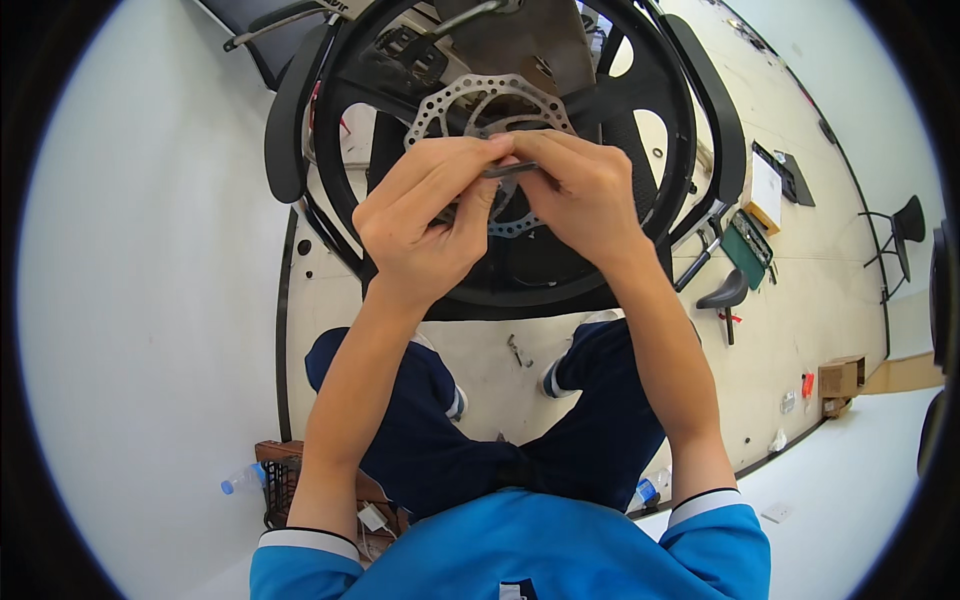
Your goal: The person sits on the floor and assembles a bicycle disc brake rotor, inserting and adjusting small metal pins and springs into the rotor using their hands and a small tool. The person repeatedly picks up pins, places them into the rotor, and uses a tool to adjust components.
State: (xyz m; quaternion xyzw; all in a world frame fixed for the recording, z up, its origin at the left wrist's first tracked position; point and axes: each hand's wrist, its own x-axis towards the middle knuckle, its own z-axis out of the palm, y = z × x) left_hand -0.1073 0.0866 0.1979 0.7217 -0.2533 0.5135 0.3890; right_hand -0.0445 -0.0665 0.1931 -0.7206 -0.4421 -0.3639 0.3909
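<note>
Two hands meet right in front of you, over the middle of a black spoked wheel (660, 130) that stands on the floor between your feet. Your left hand (425, 215) and right hand (585, 195) are both pinched onto a small dark metal tool (510, 169), which looks like a short hex key or a flat bar, though the fingers cover most of it and you can't be sure which. The thumb and forefinger of each hand close on it from either side, so both hands are gripping and neither is free.

The tool sits just in front of the silver brake disc (450, 105) bolted at the wheel's hub, touching or nearly touching it; the view doesn't settle that. Judging by its look, the tool is stiff, light and thin, with smooth steel that can slip in the fingers, so hold it close to its ends and keep the pinch firm. The disc is thin, rigid metal with a scalloped, perforated edge that could nick a fingertip; keep your grip on the tool and off that rim. The wheel itself seems heavy and stable enough to stay put.

On the floor nearer your shoes lies a small metal part (517, 350). Toward the floor's right edge rest a black saddle (725, 293), a green tray (748, 250) and a cardboard box (840, 377). A plastic bottle (243, 479) lies by a crate at your left.
</note>
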